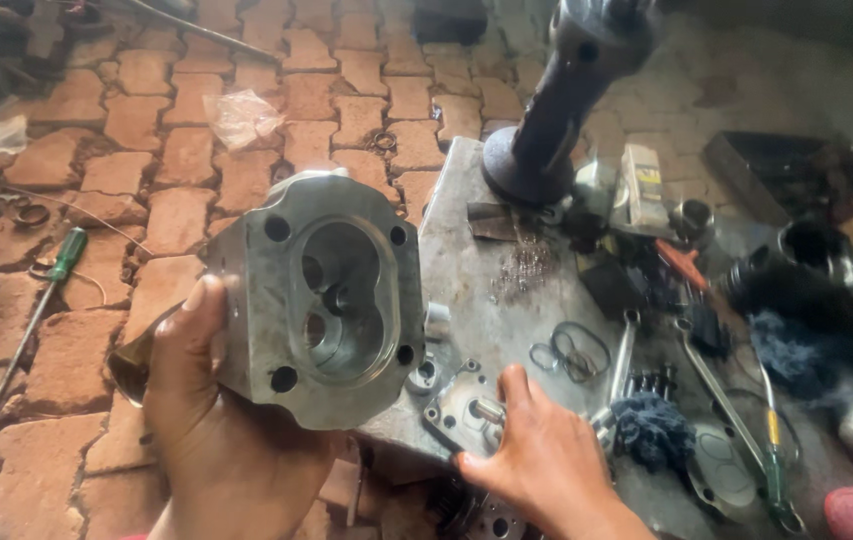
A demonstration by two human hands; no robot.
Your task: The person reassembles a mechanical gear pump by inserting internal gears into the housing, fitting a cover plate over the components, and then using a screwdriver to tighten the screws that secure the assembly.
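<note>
Left hand (pixel 216 440) gripping hollow pump housing (pixel 321 300), empty bores

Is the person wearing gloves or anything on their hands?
No gloves. Both hands are bare: the left hand and the right hand. No rings, watch or sleeves show on the wrists. The fingers look a bit smudged with grime, and the nails are short.

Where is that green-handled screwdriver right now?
In the head view the green-handled screwdriver lies on the brick floor at far left, well left of the metal housing that the left hand holds up.
</note>
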